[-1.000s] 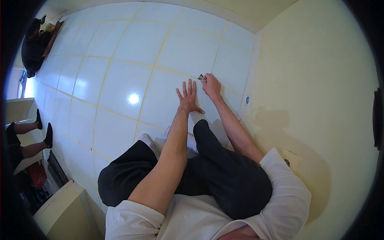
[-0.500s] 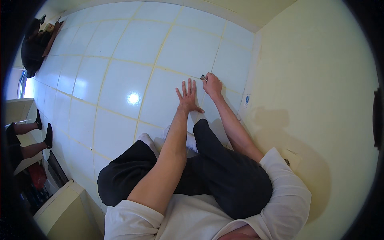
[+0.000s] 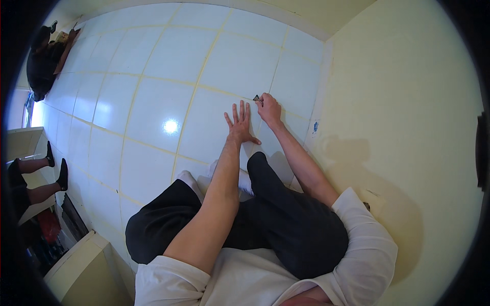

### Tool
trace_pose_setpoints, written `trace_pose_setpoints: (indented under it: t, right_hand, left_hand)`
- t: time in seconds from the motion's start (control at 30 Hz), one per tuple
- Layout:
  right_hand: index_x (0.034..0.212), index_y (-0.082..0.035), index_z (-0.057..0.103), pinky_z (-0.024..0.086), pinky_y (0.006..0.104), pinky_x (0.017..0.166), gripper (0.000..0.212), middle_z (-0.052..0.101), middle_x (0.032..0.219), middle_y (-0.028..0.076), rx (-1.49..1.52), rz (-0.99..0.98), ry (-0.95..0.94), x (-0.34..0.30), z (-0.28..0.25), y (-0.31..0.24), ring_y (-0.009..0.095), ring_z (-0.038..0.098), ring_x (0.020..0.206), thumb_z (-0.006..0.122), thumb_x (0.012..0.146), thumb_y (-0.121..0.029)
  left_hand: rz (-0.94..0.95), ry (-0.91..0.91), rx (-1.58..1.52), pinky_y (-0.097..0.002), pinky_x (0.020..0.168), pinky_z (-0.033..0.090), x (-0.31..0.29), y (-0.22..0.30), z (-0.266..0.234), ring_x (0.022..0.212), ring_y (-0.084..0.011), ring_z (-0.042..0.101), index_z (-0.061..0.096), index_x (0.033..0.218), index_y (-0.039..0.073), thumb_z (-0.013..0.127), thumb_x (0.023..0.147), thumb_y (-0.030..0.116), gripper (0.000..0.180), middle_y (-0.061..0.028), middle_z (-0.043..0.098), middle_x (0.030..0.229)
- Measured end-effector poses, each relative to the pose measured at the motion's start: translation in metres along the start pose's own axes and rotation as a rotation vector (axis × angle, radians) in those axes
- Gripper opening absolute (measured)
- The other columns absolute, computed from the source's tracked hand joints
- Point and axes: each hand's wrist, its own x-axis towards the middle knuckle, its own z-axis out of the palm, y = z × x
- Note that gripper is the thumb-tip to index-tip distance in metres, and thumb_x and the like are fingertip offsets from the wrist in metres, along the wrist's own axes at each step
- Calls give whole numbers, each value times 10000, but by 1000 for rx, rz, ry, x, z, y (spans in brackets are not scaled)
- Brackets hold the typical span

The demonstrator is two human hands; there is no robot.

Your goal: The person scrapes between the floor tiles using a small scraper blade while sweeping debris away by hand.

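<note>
My left hand (image 3: pixel 238 126) lies flat on a glossy white floor tile (image 3: pixel 210 118), fingers spread and holding nothing. Just to its right and a little farther off, my right hand (image 3: pixel 270 108) is closed around a small hand tool with a dark, pointed, blade-like head (image 3: pixel 256 98). That head rests at a grout line between tiles. My fingers cover most of its handle, so its exact kind cannot be made out. The grout lines are mostly yellow; some near the tool look darker and thinner.
A cream wall (image 3: pixel 398 102) rises on my right, with a small blue mark (image 3: pixel 315 126) low down. My crossed legs in black trousers (image 3: pixel 301 219) are close below my hands. At the left are another person's legs in dark shoes (image 3: pixel 62 174), a cream cabinet (image 3: pixel 84 265) and a dark-clothed figure (image 3: pixel 42 69).
My right hand has shifted slightly left with the tool, along the grout line. The left hand stays in place on the tile.
</note>
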Motion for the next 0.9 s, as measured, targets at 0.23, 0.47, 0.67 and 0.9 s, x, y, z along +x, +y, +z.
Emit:
trace_pose_setpoints:
  t: [0.23, 0.47, 0.67, 0.9]
  right_hand:
    - [897, -62, 597, 511, 471, 715, 200, 645, 888, 104, 29, 109, -57, -10, -8, -2, 328, 660, 867, 719, 834, -207]
    - [864, -59, 619, 514, 446, 707, 193, 668, 860, 101, 8, 4, 5, 2, 3, -5, 314, 671, 833, 740, 812, -200]
    - [858, -69, 623, 511, 448, 706, 202, 675, 867, 94, -101, 7, -17, 0, -5, -4, 313, 672, 839, 756, 798, -209]
    - [831, -60, 621, 514, 445, 689, 203, 689, 880, 95, 7, 121, -40, 0, -3, 13, 306, 677, 823, 758, 796, -206]
  left_hand:
    - [-7, -1, 11, -724, 1114, -73, -2, -2, -2, 1493, -402, -197, -121, 1576, 115, 938, 360, 601, 1685, -131, -157, 1651]
    - [-6, -19, 9, -726, 1112, -72, 0, 2, -1, 1491, -402, -202, -128, 1575, 119, 937, 355, 605, 1691, -129, -165, 1649]
    - [-6, -3, 16, -728, 1111, -71, 0, -3, 1, 1491, -403, -203, -136, 1573, 117, 939, 350, 602, 1698, -133, -161, 1650]
    - [-3, -16, 6, -730, 1108, -73, 1, 0, -1, 1488, -407, -209, -137, 1572, 114, 936, 360, 604, 1692, -131, -169, 1649]
